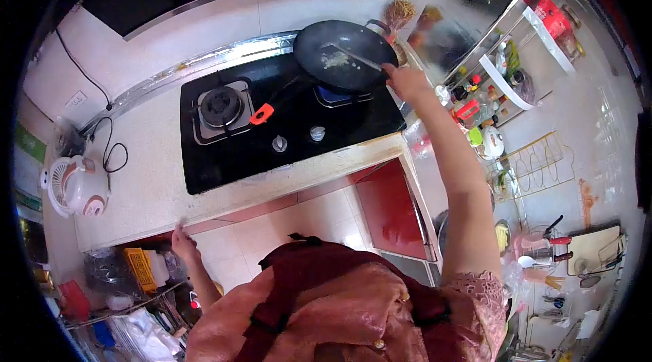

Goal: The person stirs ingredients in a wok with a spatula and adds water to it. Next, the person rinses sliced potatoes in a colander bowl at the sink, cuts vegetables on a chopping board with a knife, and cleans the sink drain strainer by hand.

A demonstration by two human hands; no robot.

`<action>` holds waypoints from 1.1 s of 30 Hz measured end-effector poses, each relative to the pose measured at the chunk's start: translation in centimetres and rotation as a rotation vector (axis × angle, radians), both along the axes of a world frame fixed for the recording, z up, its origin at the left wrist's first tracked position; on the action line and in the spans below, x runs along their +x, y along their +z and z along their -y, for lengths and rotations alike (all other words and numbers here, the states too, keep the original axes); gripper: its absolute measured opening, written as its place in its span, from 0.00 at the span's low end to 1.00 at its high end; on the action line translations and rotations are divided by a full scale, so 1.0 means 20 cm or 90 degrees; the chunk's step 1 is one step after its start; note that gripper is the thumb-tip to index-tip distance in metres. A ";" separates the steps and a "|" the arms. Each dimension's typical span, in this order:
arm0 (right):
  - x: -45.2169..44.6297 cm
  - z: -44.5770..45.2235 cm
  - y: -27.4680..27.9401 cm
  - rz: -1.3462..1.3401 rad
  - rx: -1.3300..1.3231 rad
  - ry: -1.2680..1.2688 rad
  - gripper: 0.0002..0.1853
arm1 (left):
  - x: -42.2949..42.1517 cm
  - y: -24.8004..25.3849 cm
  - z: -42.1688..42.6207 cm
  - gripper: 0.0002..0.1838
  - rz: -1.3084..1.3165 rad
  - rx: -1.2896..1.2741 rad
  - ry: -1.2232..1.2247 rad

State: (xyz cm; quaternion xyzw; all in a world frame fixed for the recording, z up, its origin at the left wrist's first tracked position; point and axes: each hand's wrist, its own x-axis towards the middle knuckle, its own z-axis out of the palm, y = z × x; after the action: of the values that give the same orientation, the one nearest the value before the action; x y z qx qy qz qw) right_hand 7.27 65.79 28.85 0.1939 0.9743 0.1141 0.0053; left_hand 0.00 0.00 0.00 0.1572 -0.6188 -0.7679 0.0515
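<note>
My right hand [406,81] is closed around the handle of a spatula [361,60], whose far end reaches into a black wok [316,66]. Small pale chopped bits [335,60] lie on the wok's bottom beside the spatula. The wok sits on the right burner of a black gas stove [292,151], and its long handle ends in an orange tip [261,115]. My left hand [184,242] hangs low by the counter's front edge, away from the wok. Its fingers are small and blurred, and I see nothing held in them.
A second burner [222,106] is at the stove's left, with two knobs [317,134] along the front. A white and pink appliance [85,185] with a cord stands on the left counter. Bottles [485,104] crowd the right side. A red cabinet door [397,212] shows below the counter.
</note>
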 end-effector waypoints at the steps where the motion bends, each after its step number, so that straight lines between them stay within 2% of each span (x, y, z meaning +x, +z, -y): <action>1: 0.04 -0.04 0.00 -0.001 -0.005 0.010 0.24 | -0.01 0.05 -0.09 0.12 0.040 -0.057 -0.039; 3: 0.12 0.01 0.02 0.041 -0.009 0.018 0.21 | 0.02 0.14 -0.21 0.11 0.094 -0.117 -0.101; 6: 0.18 0.11 0.31 0.067 0.045 0.022 0.15 | -0.07 0.27 -0.44 0.11 0.056 -0.133 -0.178; 9: 0.04 0.07 0.16 0.045 0.094 -0.007 0.14 | -0.15 0.31 -0.67 0.11 0.005 -0.157 -0.245; 10: -0.02 -0.01 0.01 -0.019 0.083 -0.011 0.18 | -0.16 0.36 -0.74 0.11 -0.006 -0.147 -0.275; 14: 0.03 0.03 -0.05 0.012 0.029 -0.083 0.16 | -0.17 0.50 -0.93 0.10 -0.047 -0.140 -0.372; 17: 0.22 0.13 0.25 0.066 -0.011 -0.040 0.13 | -0.15 0.48 -0.96 0.08 -0.035 -0.094 -0.405; 21: 0.41 0.19 0.52 0.020 -0.030 -0.037 0.14 | -0.17 0.43 -0.99 0.07 -0.011 -0.055 -0.436; 25: 0.43 0.23 0.49 0.086 0.008 -0.041 0.14 | -0.17 0.44 -1.04 0.08 -0.004 -0.069 -0.455; 28: 0.36 0.21 0.40 0.061 0.028 -0.052 0.13 | -0.18 0.43 -1.08 0.08 -0.007 -0.068 -0.494; 30: 0.36 0.27 0.45 0.099 0.040 -0.066 0.14 | -0.19 0.47 -1.06 0.08 0.018 -0.093 -0.490; 33: 0.39 0.31 0.48 0.077 -0.016 0.008 0.14 | -0.17 0.43 -1.02 0.09 0.044 -0.096 -0.475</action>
State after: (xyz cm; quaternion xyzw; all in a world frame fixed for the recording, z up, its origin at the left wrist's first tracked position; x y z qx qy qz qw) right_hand 15.06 59.50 38.38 0.1803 0.9748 0.1136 0.0662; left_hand -3.47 20.32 8.62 -0.0575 -0.6896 -0.6804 -0.2413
